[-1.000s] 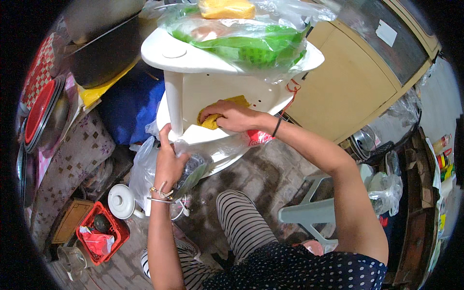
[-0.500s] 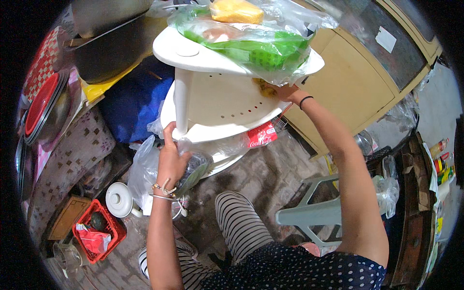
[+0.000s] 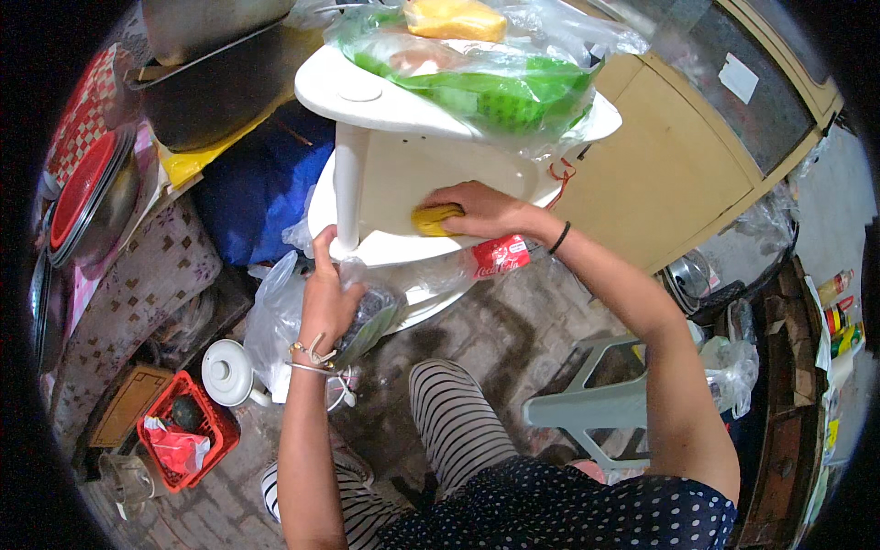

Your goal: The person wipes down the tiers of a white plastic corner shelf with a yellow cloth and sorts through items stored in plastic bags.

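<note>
My right hand [image 3: 478, 209] is closed over a yellow sponge [image 3: 431, 220] and presses it on the middle tier of a white plastic corner shelf [image 3: 390, 188]. At the base of the shelf's left post [image 3: 348, 188], my left hand [image 3: 328, 298] grips the tier's rim, its fingertips partly hidden. Below that tier, a clear bottle with a red label [image 3: 501, 257] lies on its side. Beside my left hand are a dark bundle in clear plastic [image 3: 374, 316] and a whitish plastic bag [image 3: 273, 316]. A green basket in clear plastic [image 3: 513, 96] rests on the top tier.
A beige cabinet [image 3: 660, 165] stands at the right. On the brick floor are a grey-green plastic stool [image 3: 587, 408], a red basket [image 3: 220, 449] and a white lidded pot [image 3: 227, 374]. Dark pans [image 3: 211, 101] and metal bowls [image 3: 110, 206] crowd the left side.
My right hand has slid the yellow sponge from the tier's right side leftward and nearer to me, to the front middle. A red string now shows at the right edge. My left hand stays put.
</note>
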Available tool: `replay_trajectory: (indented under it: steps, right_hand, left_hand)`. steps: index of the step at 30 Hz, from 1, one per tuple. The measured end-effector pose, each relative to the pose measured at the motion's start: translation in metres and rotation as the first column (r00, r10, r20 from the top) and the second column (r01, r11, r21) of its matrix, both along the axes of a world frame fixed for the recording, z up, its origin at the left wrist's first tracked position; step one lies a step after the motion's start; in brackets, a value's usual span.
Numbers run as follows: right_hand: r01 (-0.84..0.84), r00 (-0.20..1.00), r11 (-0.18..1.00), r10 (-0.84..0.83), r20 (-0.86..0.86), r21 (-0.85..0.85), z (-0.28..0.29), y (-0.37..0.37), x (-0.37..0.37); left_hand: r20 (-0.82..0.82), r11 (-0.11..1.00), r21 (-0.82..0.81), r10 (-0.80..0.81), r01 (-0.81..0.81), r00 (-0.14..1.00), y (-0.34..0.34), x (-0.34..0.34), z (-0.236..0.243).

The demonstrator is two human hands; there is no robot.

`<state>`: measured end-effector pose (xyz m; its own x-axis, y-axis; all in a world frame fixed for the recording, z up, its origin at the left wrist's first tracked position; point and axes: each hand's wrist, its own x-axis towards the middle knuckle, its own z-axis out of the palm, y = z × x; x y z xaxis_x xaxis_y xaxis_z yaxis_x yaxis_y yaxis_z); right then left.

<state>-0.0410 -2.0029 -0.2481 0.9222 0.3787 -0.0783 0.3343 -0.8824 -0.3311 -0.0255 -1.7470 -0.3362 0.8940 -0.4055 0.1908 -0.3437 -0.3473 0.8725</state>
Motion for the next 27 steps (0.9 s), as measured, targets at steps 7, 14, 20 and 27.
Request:
replay_trajectory:
  steps: [7, 14, 20, 27]
  right_hand:
    - [-0.117, 0.993, 0.991, 0.119, -0.027, 0.069, -0.009, -0.032, -0.006]
    - [-0.057, 0.997, 0.997, 0.060, -0.045, 0.061, -0.009, -0.043, -0.009]
    - [-0.053, 0.996, 0.987, 0.063, -0.059, 0.152, -0.012, -0.027, -0.008]
    - [0.019, 0.995, 0.997, -0.012, -0.098, 0.075, -0.003, -0.048, -0.010]
  left_hand:
    - [-0.088, 0.998, 0.021, -0.052, 0.054, 0.995, 0.002, -0.002, 0.009]
    - [-0.046, 0.999, -0.043, -0.018, 0.016, 0.999, 0.000, -0.002, 0.005]
    - [-0.050, 0.996, 0.029, -0.077, 0.079, 0.996, 0.002, 0.003, 0.000]
    - [-0.073, 0.999, -0.007, -0.045, 0.044, 0.996, 0.000, 0.002, 0.000]
